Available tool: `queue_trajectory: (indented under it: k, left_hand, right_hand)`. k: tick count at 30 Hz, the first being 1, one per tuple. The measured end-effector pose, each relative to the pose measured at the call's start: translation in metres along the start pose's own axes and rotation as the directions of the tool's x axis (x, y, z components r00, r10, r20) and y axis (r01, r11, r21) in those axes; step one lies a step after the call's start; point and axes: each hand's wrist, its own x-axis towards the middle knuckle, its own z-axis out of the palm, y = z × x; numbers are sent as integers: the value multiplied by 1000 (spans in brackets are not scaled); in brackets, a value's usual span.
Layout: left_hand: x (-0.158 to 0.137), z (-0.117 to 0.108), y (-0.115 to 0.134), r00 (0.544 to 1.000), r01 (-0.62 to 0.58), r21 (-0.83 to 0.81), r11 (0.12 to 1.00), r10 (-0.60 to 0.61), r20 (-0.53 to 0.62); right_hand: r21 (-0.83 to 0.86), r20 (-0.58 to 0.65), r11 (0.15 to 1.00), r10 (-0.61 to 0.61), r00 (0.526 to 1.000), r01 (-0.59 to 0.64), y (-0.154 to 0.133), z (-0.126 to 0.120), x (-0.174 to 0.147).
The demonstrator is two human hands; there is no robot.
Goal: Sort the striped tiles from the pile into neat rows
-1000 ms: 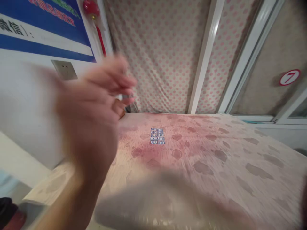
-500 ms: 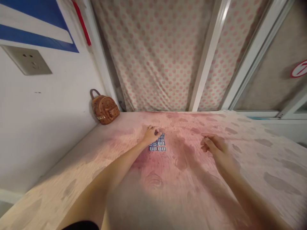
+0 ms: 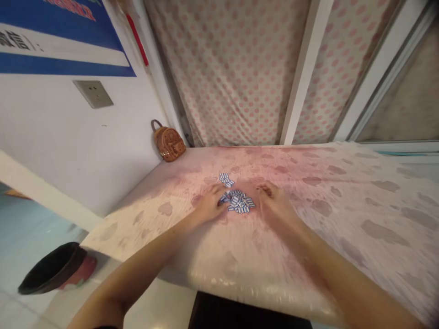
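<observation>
A loose heap of small flat blue-and-white pieces [image 3: 240,202] lies on the patterned tablecloth, the pieces overlapping at different angles. A few more blue-and-white pieces [image 3: 225,178] lie just behind it. My left hand [image 3: 210,204] is at the heap's left edge, thumb and fingers curved and apart, the fingertips partly hidden. To the right of the heap is my right hand [image 3: 276,198], its fingers curled in and pressed together. Whatever it may hold is too small or hidden to make out.
A brown mini backpack [image 3: 169,144] stands at the table's back left corner by the wall. Behind the table hangs a dotted curtain [image 3: 233,73]. A dark-mouthed bin [image 3: 77,272] is on the floor at the left, beside the table.
My view has shifted, bringing the table's front edge and the bin into sight. Both hands are now closer together; the pieces, in neat rows before, now show as a heap with a smaller group behind.
</observation>
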Motion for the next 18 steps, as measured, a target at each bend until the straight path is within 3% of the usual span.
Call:
queue_trajectory:
  k: [2, 3, 6, 9, 11, 12, 14, 18]
  left_hand:
    - [4, -2, -22, 963, 247, 109, 963, -232, -136]
    - [8, -2, -32, 949, 305, 140, 942, -288, -127]
    - [33, 3, -54, 960, 280, 183, 943, -272, -68]
    - [60, 12, -56, 967, 256, 180, 950, -254, -38]
    - [67, 18, -50, 982, 182, 150, 972, -187, 20]
    - [65, 20, -44, 991, 109, 122, 987, -117, 59]
    - [49, 21, -32, 992, -60, 47, 997, 55, 114]
    - [2, 6, -11, 955, -232, -107, 967, 248, 165]
  right_hand:
    - [-147, 133, 986, -63, 989, 82, 1, 21, -8]
    - [-229, 161, 965, -92, 983, 128, -1, 31, -11]
    - [-357, 290, 879, -218, 932, 317, -14, 55, -23]
    - [-288, 493, 797, -353, 795, 532, -30, 61, -35]
    - [-235, 554, 773, -391, 735, 589, -31, 52, -41]
    - [-236, 543, 776, -395, 741, 585, -28, 45, -43]
    - [-292, 454, 798, -370, 811, 527, -17, 27, -43]
    - [-398, 276, 841, -272, 922, 367, 3, 10, -33]
